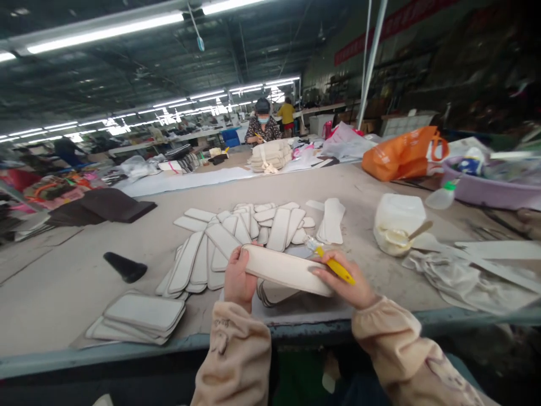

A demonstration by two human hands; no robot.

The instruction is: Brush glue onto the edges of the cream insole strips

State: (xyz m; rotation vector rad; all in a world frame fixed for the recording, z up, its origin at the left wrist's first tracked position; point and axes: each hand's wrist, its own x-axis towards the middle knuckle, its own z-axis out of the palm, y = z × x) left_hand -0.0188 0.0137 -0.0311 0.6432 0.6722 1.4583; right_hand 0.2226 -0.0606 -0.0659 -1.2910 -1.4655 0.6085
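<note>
Worn grey worktable point(63, 316) is running across the near view, its metal edge just in front of the two beige sleeves. The left hand point(238, 279) is closing around one end of a pale padded strip point(287, 270), lifting it just above the table. The right hand point(347, 285) is pinching the other end while also gripping a yellow-handled brush point(333, 266), whose bristles are pointing up and away from the strip. Judging by this grip, the strip is being held and turned for inspection or coating. Brushing it would call for the left hand to steady it and the right to let go of its end.

A small stack of pads point(141, 316) is lying to the left, near a black piece point(125, 266). Beyond the hands, more strips are fanning out in a spread point(236, 237). To the right, a white tub point(397, 223) with a stick in it is sitting beside a crumpled cloth point(456, 279). Farther off, an orange bag point(401, 152) is resting, and a co-worker point(262, 121) is sitting behind a tied bundle point(270, 155).
</note>
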